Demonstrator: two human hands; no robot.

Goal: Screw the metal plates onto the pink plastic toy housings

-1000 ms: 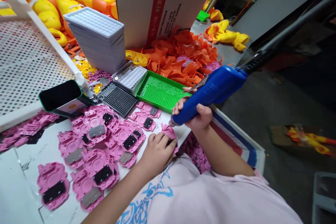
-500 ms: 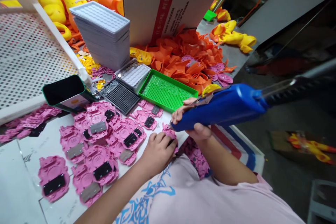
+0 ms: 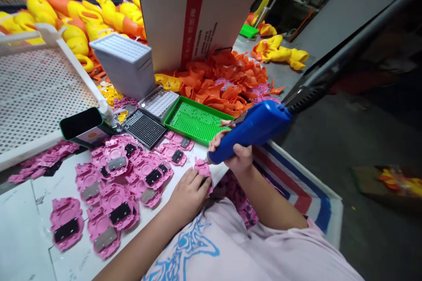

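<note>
My right hand (image 3: 242, 158) is wrapped round a blue electric screwdriver (image 3: 253, 129), which slants down to the left. Its tip is close to the top of a pink plastic part (image 3: 201, 166) at the table's edge; whether it touches a screw cannot be made out. My left hand (image 3: 189, 188) is closed over the lower part of that pink piece, pressing it against the table, and hides much of it. To the left lie several similar pink parts (image 3: 114, 202) with black or grey plates screwed on, some overlapping. Just beyond stands a green perforated tray (image 3: 194, 118).
A black perforated tray (image 3: 143, 128), a stack of white trays (image 3: 127, 66) and a dark open box (image 3: 82, 127) stand behind the parts. Orange pieces (image 3: 211, 79) are heaped before a carton (image 3: 165, 22). A white crate (image 3: 42, 92) is at left.
The camera view has shifted. The blue screwdriver is more steeply tilted, with its tip by the top of the pink part, more of which now shows. Both hands keep their hold.
</note>
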